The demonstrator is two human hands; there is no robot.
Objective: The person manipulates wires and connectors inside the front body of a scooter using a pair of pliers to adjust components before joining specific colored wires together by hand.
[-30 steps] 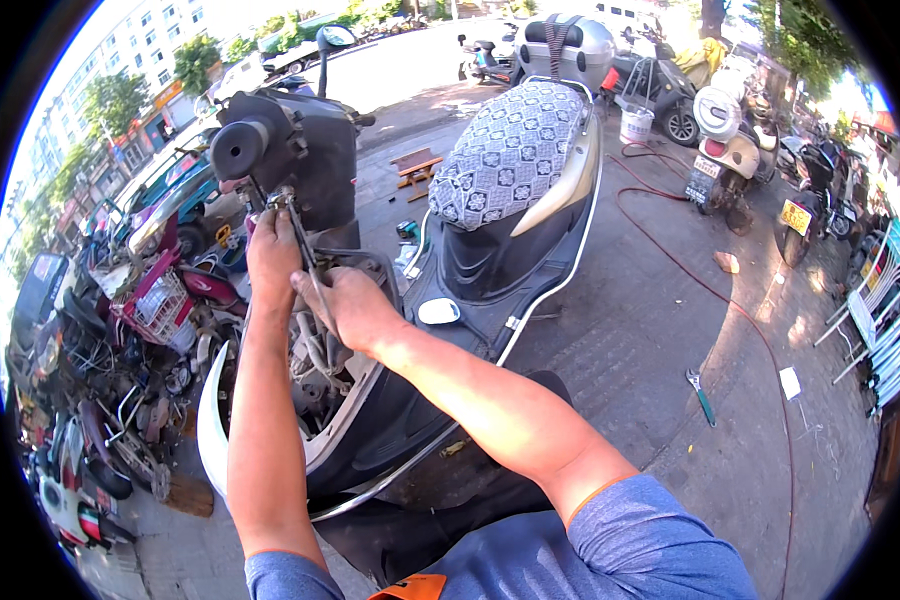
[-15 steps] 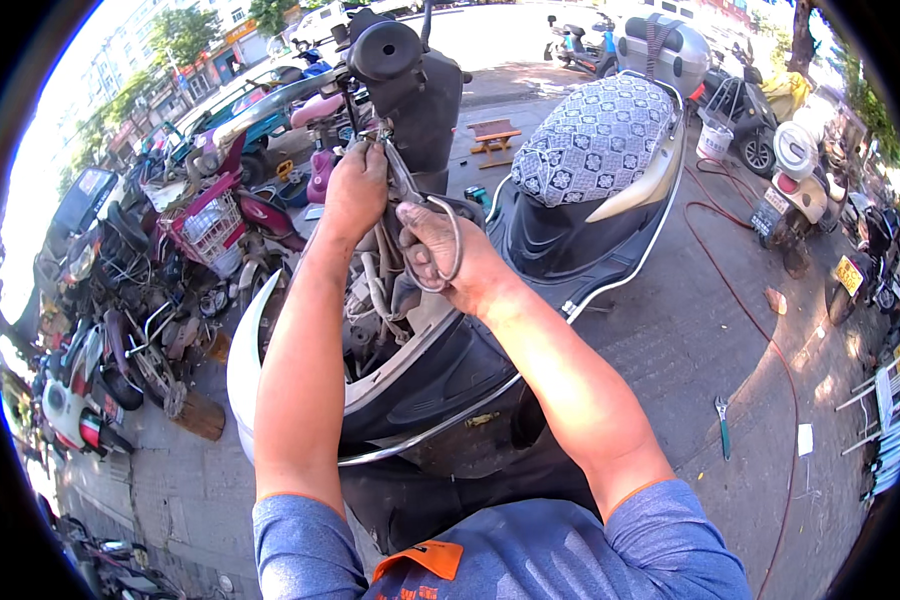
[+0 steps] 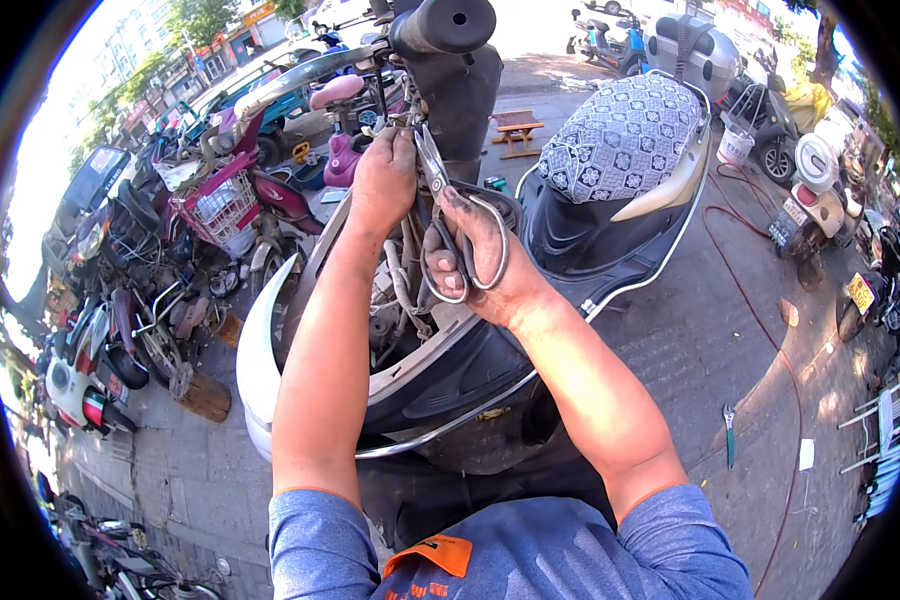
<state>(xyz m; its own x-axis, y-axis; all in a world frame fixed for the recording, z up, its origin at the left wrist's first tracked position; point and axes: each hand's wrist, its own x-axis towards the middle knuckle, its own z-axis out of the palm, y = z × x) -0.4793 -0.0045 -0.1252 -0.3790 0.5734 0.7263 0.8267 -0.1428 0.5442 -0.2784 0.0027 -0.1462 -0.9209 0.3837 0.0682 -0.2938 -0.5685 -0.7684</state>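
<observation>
My left hand (image 3: 388,182) has its fingers pinched around something I cannot make out below the black handlebar grip (image 3: 442,28) of a partly stripped scooter. My right hand (image 3: 478,262) grips metal scissors (image 3: 436,172) by their large looped handles, with the blades pointing up beside my left fingertips; exactly what lies at the blade tips is too small to tell. Under both hands is the scooter's opened front body (image 3: 365,386), with frame tubes and cables exposed. Its seat (image 3: 620,135) has a patterned fabric cover.
Piled bikes and a pink basket (image 3: 220,205) crowd the left, near a wooden stump (image 3: 200,392). A small wooden stool (image 3: 517,130) stands behind. At right are a bucket (image 3: 736,145), parked scooters, a red hose, a wrench (image 3: 730,435) on the pavement, and folded chairs (image 3: 875,435).
My right hand and the scissors have turned, bringing the looped handles into view, and moved up beside my left fingers. The view has shifted, so the scooter appears further right.
</observation>
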